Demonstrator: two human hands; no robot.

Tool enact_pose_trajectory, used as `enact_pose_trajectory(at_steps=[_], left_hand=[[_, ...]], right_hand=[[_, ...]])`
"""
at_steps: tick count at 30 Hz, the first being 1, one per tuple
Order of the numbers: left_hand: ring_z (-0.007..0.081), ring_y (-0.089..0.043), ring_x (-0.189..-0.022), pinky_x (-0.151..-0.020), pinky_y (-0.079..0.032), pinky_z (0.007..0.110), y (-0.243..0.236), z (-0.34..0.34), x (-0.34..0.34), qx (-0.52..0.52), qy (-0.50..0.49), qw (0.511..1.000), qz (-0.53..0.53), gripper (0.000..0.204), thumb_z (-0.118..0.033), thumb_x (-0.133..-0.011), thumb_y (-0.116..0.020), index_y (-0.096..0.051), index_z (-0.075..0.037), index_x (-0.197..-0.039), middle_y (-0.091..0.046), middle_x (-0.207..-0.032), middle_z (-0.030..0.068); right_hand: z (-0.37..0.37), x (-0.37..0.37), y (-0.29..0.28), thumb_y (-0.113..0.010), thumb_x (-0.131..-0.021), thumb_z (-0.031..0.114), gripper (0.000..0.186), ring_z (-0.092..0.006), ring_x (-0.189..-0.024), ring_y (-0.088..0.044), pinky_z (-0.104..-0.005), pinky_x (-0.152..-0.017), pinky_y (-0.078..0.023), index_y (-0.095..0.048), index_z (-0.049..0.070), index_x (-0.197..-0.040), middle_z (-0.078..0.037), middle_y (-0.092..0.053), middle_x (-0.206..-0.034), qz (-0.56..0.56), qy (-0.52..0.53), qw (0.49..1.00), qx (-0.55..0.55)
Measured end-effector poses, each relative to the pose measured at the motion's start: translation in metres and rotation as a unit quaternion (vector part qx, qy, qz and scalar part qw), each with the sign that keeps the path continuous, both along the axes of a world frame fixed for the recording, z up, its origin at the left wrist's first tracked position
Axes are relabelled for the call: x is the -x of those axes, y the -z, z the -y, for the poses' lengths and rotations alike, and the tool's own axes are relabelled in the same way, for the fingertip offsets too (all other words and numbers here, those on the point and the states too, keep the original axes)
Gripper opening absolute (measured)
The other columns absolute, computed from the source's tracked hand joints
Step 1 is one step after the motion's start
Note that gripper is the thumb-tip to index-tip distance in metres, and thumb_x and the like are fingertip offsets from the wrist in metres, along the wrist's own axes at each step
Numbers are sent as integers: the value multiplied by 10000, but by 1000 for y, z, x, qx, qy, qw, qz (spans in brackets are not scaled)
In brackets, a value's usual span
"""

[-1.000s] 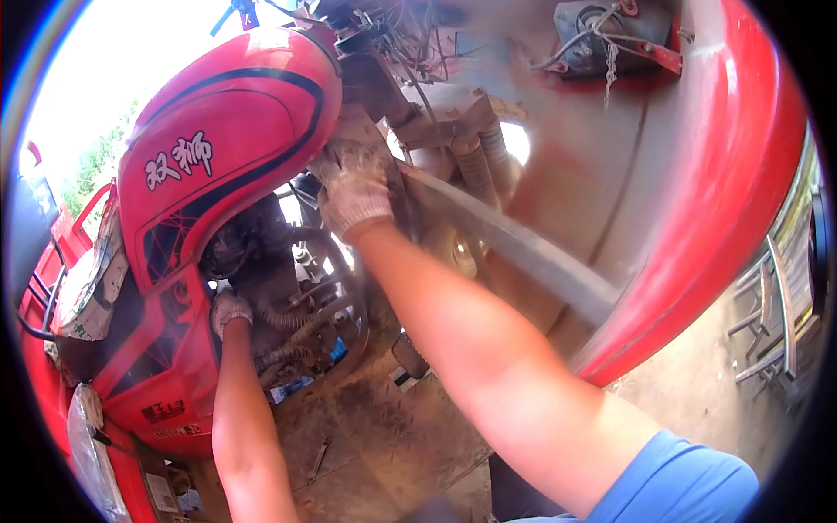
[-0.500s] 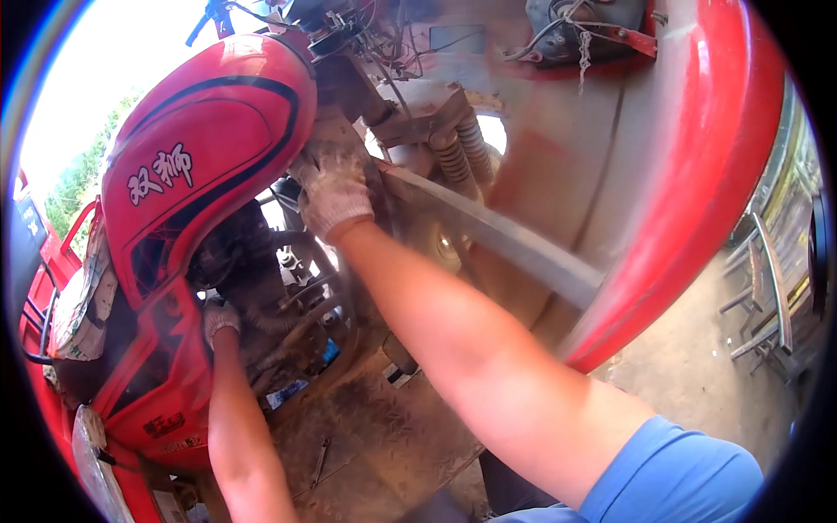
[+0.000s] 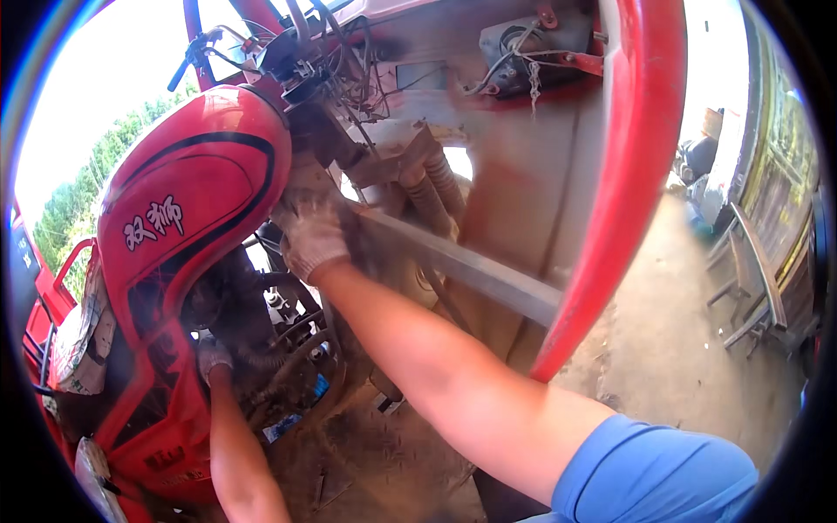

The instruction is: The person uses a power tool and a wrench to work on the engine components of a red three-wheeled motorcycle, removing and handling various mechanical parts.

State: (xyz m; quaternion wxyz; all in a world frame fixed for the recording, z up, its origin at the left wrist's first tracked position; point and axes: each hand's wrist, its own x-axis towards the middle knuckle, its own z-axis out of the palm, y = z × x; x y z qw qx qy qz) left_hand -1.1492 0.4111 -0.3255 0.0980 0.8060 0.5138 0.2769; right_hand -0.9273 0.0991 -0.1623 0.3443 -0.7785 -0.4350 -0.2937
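Observation:
A red fuel tank [image 3: 196, 166] with a dark stripe belongs to a red motor tricycle. My right hand [image 3: 312, 235], in a dirty pale work glove, rests against the dusty frame just right of the tank. Its fingers are smeared by motion, so what they grip, if anything, is unclear. Low on the left, my left hand [image 3: 213, 357], gloved too, reaches in beside the red side panel [image 3: 170, 418] toward the dark engine [image 3: 240, 301]. The panel and engine parts hide its fingers. Hoses and tubes [image 3: 305, 353] run between the two hands.
A grey metal bar [image 3: 471, 261] slants from the frame to the curved red front edge [image 3: 623, 200]. Coil springs [image 3: 429, 205] and loose wiring [image 3: 357, 70] lie beyond my right hand. A slim tool [image 3: 320, 485] lies on the footboard. A wooden bench [image 3: 757, 270] stands far right.
The view has shifted, so the handlebar shows more fully and the tricycle sits further left. Both hands keep about the same places on the vehicle.

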Motion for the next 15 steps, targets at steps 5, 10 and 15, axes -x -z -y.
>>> enact_pose_trajectory(at_steps=[5, 10, 15], left_hand=[[376, -681, -1112, -938, -549, 461, 7, -17, -2, -61, 93, 985, -134, 281, -208, -1020, -524, -712, -30, -1131, -700, -1183, 216], [351, -660, -1158, -960, -536, 447, 7, -20, -1, -40, 32, 990, -133, 307, -228, -1022, -506, -693, -50, -1190, -673, -1250, 198], [326, -640, -1204, -981, -523, 433, 5, -22, 0, -75, 40, 971, -222, 341, -247, -1025, -488, -674, -71, -1249, -646, -1317, 179]], right_hand=[[0, -2, 2, -560, -934, 234, 509, -497, -1435, -407, -615, -1199, -278, -567, 138, -1433, -263, -408, -1573, -14, 5, 1000, 14], [-8, -7, 5, -583, -910, 233, 605, -497, -1484, -324, -627, -1217, -240, -502, 157, -1505, -234, -354, -1616, 4, 12, 1000, 22], [-12, -8, 7, -632, -912, 290, 659, -493, -1468, -330, -631, -1204, -254, -457, 219, -1543, -215, -390, -1577, 1, 51, 997, 53]])
